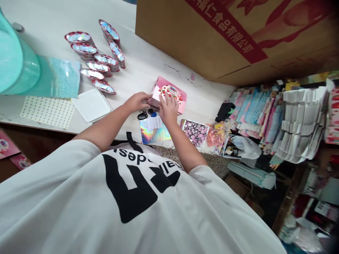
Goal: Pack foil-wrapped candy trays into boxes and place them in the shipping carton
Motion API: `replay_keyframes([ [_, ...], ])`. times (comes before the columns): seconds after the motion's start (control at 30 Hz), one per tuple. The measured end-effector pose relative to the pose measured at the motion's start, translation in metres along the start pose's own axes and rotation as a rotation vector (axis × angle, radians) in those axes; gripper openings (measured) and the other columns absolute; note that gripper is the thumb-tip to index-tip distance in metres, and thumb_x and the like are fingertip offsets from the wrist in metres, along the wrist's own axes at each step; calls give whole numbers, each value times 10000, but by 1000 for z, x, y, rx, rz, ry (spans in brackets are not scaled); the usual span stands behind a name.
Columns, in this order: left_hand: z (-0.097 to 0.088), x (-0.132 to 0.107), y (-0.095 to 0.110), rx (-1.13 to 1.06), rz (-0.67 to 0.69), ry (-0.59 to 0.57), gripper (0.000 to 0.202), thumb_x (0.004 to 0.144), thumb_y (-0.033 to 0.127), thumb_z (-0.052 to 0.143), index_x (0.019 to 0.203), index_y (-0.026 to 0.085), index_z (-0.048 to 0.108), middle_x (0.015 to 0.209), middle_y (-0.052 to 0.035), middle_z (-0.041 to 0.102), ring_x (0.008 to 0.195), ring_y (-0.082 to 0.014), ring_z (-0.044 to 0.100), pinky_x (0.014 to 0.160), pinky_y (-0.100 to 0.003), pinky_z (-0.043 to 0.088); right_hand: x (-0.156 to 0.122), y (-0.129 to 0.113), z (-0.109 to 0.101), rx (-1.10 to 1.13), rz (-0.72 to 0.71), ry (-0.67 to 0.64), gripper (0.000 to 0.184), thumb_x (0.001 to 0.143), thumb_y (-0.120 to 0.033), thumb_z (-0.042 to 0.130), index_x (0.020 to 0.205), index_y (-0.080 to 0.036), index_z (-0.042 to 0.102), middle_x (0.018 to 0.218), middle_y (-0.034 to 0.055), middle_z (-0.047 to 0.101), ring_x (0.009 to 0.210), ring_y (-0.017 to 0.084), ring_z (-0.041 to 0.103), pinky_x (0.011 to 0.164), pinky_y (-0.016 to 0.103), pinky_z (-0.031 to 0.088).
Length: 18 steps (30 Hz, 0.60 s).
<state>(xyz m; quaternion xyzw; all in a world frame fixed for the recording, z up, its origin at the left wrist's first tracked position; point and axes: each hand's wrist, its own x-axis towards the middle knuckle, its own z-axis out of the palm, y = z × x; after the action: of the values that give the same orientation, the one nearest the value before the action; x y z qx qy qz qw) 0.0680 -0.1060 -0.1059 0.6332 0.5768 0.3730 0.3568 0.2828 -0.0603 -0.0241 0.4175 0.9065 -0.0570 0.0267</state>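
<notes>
A small pink box [169,92] with a strawberry picture lies on the white table [148,63] in front of me. My left hand [137,101] grips its near left edge with curled fingers. My right hand [168,110] rests flat on the box's near side, fingers spread over the lid. Just below my hands lie a black key fob [142,115] with a blue tag and a shiny holographic sheet [154,130].
Several red-rimmed foil pouches [97,56] stand at the far left, near a white tray [91,104], a sticker sheet [47,111] and a teal roll [16,67]. A large cardboard carton [238,35] fills the far right. Stacks of paper packs [278,120] crowd the right.
</notes>
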Motion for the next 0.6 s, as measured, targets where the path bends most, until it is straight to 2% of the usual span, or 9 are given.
replay_keyframes([
  [0.2,1,-1,1,-95,-50,-4,726,759,640,709,1273,129,677,1083,-133,705,932,-220,674,896,-350,542,-1,-2,3,62,12,40,526,984,-266,367,1499,-206,455,1595,138,380,1517,322,237,1188,602,234],
  [0.27,0,1,5,-59,-59,10,660,777,605,704,1240,135,695,1061,-125,709,950,-227,672,922,-358,534,-2,-4,7,77,33,57,531,981,-263,353,1498,-210,460,1594,137,382,1518,327,235,1186,617,221],
  [0.43,-2,7,18,43,39,78,306,844,427,634,971,178,756,1146,-107,665,1086,-237,632,1005,-392,491,-5,-10,19,96,115,137,561,972,-239,322,1523,-245,428,1600,118,379,1527,330,214,1170,640,215],
  [0.5,-4,11,19,29,81,53,255,859,389,600,903,180,741,1144,-96,658,1094,-232,628,999,-401,493,-6,-11,21,89,125,143,562,974,-249,326,1529,-246,418,1605,113,370,1530,332,203,1165,638,221],
  [0.6,-9,21,14,19,143,-44,245,860,410,606,810,197,717,1099,-99,669,1091,-242,625,1003,-428,483,-7,-10,20,84,116,104,552,984,-298,352,1529,-236,415,1612,121,354,1529,342,192,1161,639,223],
])
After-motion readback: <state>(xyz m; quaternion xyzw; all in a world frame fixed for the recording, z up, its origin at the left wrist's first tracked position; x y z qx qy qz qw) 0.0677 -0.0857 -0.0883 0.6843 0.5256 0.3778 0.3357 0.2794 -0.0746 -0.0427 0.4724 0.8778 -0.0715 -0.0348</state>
